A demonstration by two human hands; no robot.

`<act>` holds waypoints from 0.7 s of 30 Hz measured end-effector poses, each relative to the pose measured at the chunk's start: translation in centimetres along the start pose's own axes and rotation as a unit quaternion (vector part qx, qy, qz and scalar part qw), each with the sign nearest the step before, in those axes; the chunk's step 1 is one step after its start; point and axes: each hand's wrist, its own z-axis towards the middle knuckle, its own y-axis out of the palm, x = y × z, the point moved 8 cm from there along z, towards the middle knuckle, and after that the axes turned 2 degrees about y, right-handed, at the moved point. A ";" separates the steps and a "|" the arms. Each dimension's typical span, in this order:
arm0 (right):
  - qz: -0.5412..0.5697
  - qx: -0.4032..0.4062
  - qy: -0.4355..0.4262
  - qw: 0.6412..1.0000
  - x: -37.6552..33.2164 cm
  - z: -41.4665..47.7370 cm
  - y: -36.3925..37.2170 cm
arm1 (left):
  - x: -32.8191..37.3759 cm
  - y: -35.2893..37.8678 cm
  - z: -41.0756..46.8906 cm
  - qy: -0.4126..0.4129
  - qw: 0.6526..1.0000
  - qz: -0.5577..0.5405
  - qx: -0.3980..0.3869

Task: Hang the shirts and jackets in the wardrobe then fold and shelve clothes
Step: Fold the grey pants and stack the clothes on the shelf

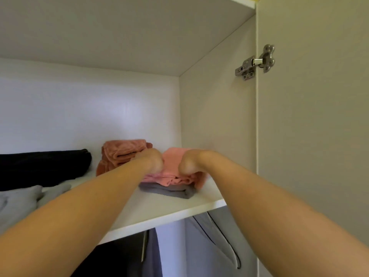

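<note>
**Both hands on the pink cloth, upper wardrobe shelf**

You face a white wardrobe shelf [159, 214] with a pale back wall. At far left lies a folded black garment [44, 166], and in front of it a light grey garment [20, 198] reaches the shelf edge. Next comes a folded rust-coloured towel [121, 152], partly hidden by your left forearm. Your left hand [154, 159] and right hand [188, 163] both bend down onto the folded pink cloth [171, 158]. Their fingers are hidden, so you cannot tell grasping from pressing. The pink cloth is soft and layered and sits on a folded dark grey garment [169, 190] near the right wall. Hung clothes [209, 246] show below. A metal hinge [255, 62] holds the open door [311, 136] at right.
</note>
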 end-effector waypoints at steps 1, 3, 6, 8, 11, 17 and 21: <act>0.050 -0.025 0.006 0.998 -0.5 -1.1 0.9 | -0.4 -1.0 -1.1 0.002 0.999 -0.017 0.048; 0.151 -0.053 0.004 0.987 -1.2 -2.9 2.5 | -0.9 -1.8 -3.3 0.019 0.994 -0.072 0.085; 0.001 0.082 -0.038 0.996 -2.1 -5.7 0.6 | -0.5 -1.1 -6.6 0.052 0.992 -0.103 0.043; -0.156 0.236 -0.047 0.958 -2.5 -7.0 -1.7 | -0.4 0.0 -8.1 0.064 0.993 -0.097 0.018; -0.240 0.190 -0.038 0.951 -0.6 -6.2 -0.8 | -0.4 1.4 -9.6 0.085 0.991 -0.102 -0.010; -0.193 0.084 -0.017 0.977 4.6 -3.0 2.5 | -0.6 3.0 -10.7 0.081 0.987 -0.134 -0.028; -0.172 0.116 -0.038 0.978 5.4 -2.3 3.3 | -0.5 4.1 -11.3 0.065 0.987 -0.142 -0.024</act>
